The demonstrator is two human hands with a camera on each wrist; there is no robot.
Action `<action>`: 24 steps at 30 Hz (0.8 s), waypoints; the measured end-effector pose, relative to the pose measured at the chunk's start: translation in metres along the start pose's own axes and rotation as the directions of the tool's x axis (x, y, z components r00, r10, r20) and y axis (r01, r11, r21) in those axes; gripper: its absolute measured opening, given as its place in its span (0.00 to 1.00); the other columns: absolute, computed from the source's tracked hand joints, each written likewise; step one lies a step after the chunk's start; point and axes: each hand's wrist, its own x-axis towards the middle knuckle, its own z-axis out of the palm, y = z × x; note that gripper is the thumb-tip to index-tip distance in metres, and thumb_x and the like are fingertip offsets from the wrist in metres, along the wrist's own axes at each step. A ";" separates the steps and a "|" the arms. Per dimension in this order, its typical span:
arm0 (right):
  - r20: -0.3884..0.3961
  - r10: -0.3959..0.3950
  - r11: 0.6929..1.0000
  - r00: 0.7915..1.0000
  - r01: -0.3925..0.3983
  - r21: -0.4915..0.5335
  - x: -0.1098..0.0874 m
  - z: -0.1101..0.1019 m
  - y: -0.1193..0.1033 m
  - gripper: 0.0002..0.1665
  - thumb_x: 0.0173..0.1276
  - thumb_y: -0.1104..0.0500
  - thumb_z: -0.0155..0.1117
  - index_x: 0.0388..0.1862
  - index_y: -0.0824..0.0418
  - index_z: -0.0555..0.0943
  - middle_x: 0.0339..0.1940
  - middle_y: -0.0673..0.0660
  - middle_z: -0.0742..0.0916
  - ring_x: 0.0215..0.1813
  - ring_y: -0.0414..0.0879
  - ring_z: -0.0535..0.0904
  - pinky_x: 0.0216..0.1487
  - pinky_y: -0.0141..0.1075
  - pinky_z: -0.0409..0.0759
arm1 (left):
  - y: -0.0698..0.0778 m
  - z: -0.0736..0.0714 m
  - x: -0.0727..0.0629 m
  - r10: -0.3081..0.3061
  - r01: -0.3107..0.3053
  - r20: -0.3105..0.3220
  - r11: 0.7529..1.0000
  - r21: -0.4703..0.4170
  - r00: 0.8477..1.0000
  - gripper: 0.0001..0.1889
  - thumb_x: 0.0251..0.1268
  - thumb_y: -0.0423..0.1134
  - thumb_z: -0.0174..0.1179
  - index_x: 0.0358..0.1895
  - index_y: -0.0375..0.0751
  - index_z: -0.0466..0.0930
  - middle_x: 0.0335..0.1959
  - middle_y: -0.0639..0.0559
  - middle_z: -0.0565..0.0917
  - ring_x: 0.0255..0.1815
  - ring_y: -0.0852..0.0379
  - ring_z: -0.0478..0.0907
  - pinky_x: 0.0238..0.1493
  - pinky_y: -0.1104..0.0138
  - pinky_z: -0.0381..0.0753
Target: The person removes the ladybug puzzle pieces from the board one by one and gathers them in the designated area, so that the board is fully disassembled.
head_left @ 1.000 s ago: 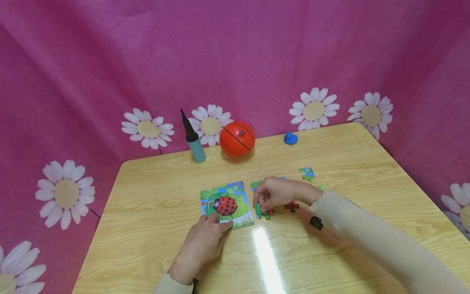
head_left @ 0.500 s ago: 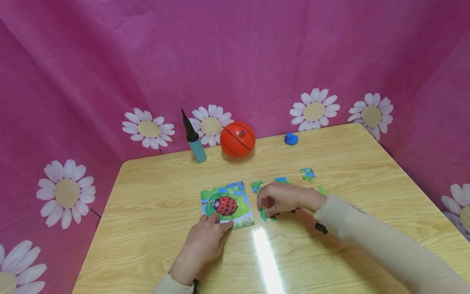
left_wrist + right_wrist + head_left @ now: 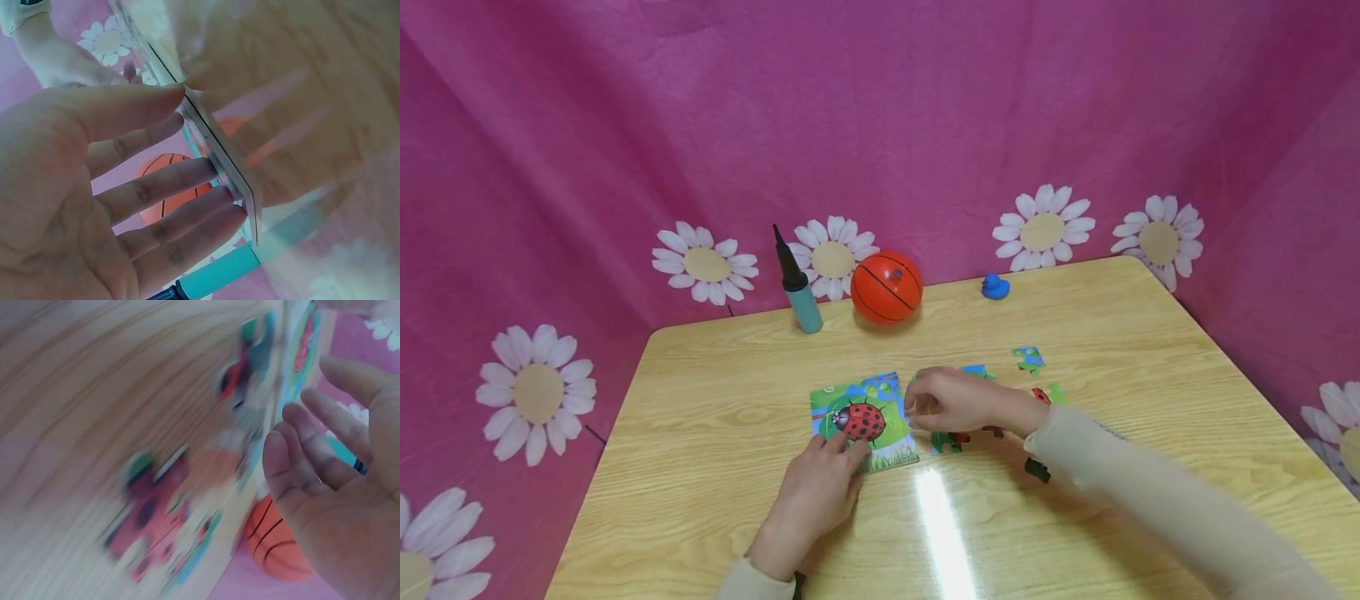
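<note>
Behind the flat, square ladybird card (image 3: 862, 422) stands a teal cylindrical pump (image 3: 805, 307) with a tapered black nozzle; the left hand (image 3: 820, 483) touches the card's near edge with extended, spread fingers, gripping nothing. Behind the card sits a shiny round orange ball (image 3: 887, 289), and at its right edge the right hand (image 3: 953, 402), loosely open and holding nothing, hovers by knobbly-edged jigsaw pieces (image 3: 943, 444) lying right of the card.
</note>
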 end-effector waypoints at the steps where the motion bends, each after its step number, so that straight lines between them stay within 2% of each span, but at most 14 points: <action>1: -0.009 0.003 1.000 1.000 -0.003 -0.007 0.003 0.001 -0.003 0.12 0.73 0.56 0.72 0.50 0.61 0.88 0.43 0.55 0.88 0.44 0.47 0.83 0.46 0.33 0.83 | -0.001 0.000 0.001 0.008 -0.008 -0.014 1.000 0.006 1.000 0.19 0.60 0.45 0.77 0.53 0.50 0.86 0.44 0.47 0.87 0.37 0.47 0.82 0.34 0.58 0.85; 4: 0.007 0.027 0.999 1.000 -0.027 -0.044 0.013 0.006 -0.014 0.18 0.71 0.54 0.74 0.55 0.61 0.87 0.49 0.56 0.88 0.53 0.51 0.83 0.56 0.41 0.84 | -0.003 0.001 0.002 0.023 -0.023 -0.038 1.000 0.008 0.999 0.17 0.59 0.45 0.77 0.50 0.49 0.86 0.41 0.49 0.87 0.35 0.47 0.82 0.32 0.59 0.84; 6: 0.038 0.038 0.996 0.999 -0.035 -0.076 0.019 0.011 -0.021 0.20 0.69 0.53 0.76 0.56 0.61 0.88 0.50 0.56 0.88 0.55 0.51 0.81 0.59 0.44 0.83 | -0.005 0.000 0.004 0.024 -0.024 -0.039 1.000 0.004 0.999 0.16 0.60 0.46 0.77 0.49 0.50 0.87 0.41 0.49 0.87 0.35 0.48 0.81 0.31 0.58 0.83; 8: 0.068 0.063 0.991 0.996 -0.054 -0.126 0.024 0.016 -0.028 0.22 0.67 0.52 0.78 0.56 0.61 0.88 0.49 0.55 0.87 0.53 0.50 0.79 0.56 0.43 0.81 | -0.007 0.000 0.006 0.021 -0.021 -0.043 1.000 -0.005 0.999 0.14 0.62 0.46 0.75 0.48 0.50 0.87 0.44 0.48 0.88 0.37 0.47 0.82 0.31 0.57 0.84; 12: 0.096 0.120 0.975 0.988 -0.099 -0.197 0.033 0.023 -0.037 0.22 0.62 0.53 0.82 0.52 0.60 0.89 0.42 0.53 0.83 0.43 0.45 0.74 0.45 0.37 0.76 | -0.014 0.000 0.011 0.005 -0.007 -0.060 1.000 -0.022 0.998 0.10 0.65 0.46 0.73 0.47 0.52 0.88 0.48 0.45 0.88 0.41 0.43 0.84 0.29 0.53 0.84; 14: 0.105 0.160 0.969 0.981 -0.136 -0.207 0.036 0.024 -0.040 0.22 0.61 0.53 0.83 0.52 0.58 0.89 0.42 0.52 0.84 0.43 0.43 0.73 0.45 0.36 0.76 | -0.018 0.001 0.013 -0.014 0.012 -0.051 1.000 -0.024 0.999 0.11 0.65 0.47 0.74 0.48 0.53 0.88 0.48 0.45 0.87 0.43 0.43 0.85 0.31 0.52 0.84; 16: 0.123 0.195 0.964 0.973 -0.168 -0.206 0.038 0.024 -0.043 0.22 0.60 0.54 0.83 0.51 0.58 0.89 0.42 0.53 0.86 0.43 0.44 0.75 0.45 0.37 0.77 | -0.022 0.001 0.014 -0.049 0.049 -0.014 0.999 -0.013 0.999 0.14 0.65 0.49 0.74 0.51 0.52 0.88 0.46 0.46 0.85 0.43 0.45 0.84 0.35 0.52 0.84; 19: 0.147 0.246 0.957 0.958 -0.216 -0.194 0.040 0.023 -0.047 0.23 0.60 0.56 0.84 0.52 0.59 0.87 0.42 0.52 0.88 0.45 0.44 0.77 0.46 0.38 0.80 | -0.029 0.002 0.014 -0.137 0.137 0.059 0.991 0.002 0.989 0.23 0.65 0.55 0.73 0.59 0.51 0.85 0.50 0.44 0.82 0.49 0.45 0.81 0.46 0.50 0.82; 24: 0.169 0.323 0.940 0.931 -0.295 -0.172 0.043 0.021 -0.052 0.24 0.59 0.58 0.84 0.53 0.57 0.86 0.42 0.52 0.88 0.46 0.44 0.78 0.47 0.40 0.81 | -0.038 0.004 0.016 -0.274 0.280 0.176 0.960 -0.015 0.946 0.44 0.65 0.68 0.66 0.76 0.41 0.71 0.73 0.36 0.73 0.71 0.35 0.72 0.66 0.39 0.74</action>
